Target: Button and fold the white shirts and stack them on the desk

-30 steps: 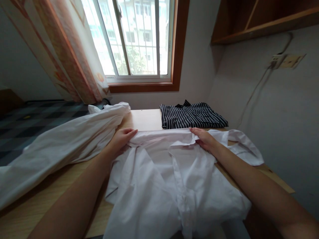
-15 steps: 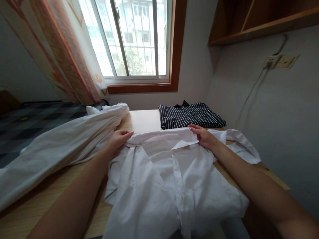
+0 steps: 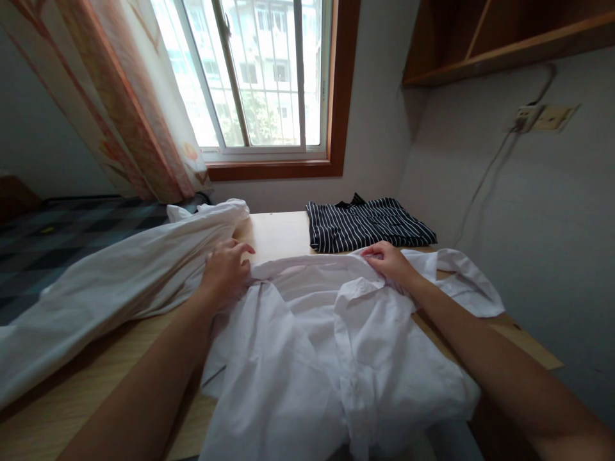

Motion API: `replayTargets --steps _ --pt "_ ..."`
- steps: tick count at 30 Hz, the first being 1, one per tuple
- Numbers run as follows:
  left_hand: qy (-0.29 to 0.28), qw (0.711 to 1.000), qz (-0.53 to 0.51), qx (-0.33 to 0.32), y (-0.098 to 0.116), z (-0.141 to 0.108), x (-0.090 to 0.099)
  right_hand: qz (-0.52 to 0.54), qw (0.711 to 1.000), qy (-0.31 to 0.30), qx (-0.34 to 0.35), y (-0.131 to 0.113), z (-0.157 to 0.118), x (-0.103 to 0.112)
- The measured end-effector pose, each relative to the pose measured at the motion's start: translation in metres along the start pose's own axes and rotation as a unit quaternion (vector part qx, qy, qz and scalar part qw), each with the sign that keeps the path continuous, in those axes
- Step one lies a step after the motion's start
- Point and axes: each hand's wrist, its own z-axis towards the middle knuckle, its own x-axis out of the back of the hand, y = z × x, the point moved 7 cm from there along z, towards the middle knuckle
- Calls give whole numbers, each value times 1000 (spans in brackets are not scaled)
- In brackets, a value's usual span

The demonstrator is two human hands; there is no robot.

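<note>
One white cloth [image 3: 134, 269] at 10 o'clock crowds your left hand [image 3: 230, 266]; one folded striped shirt [image 3: 369, 224] at 1. One white shirt [image 3: 298, 371] at 12: right hand [image 3: 387, 262] pinches its collar [image 3: 312, 261], left part-open (can't tell if gripping).

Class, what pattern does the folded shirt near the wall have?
The folded shirt is black with white stripes; the head view shows it.

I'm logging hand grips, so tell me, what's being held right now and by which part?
The white shirt, by the right end of its collar, in the right hand. The left hand is at the other end; whether it holds cloth is unclear.
</note>
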Motion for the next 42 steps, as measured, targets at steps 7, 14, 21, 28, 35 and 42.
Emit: replayTargets --steps 7,14,21,28,35,42 --pt "-94 967 13 -237 69 -17 -4 -164 966 4 200 -48 -12 -8" --pt "-99 973 9 -209 56 -14 -22 -244 952 -21 183 -46 -18 -29" --pt "-110 966 77 -221 55 -14 -27 -273 942 -16 192 -45 -17 -32" --pt "-80 972 77 -208 59 -11 -21 -310 933 -18 184 -42 -12 -27" --pt "-81 976 67 -191 57 -9 -24 -363 914 -2 180 -42 -8 -21" --pt "-57 968 79 -230 61 -12 -18 -354 921 20 161 -38 -5 -12"
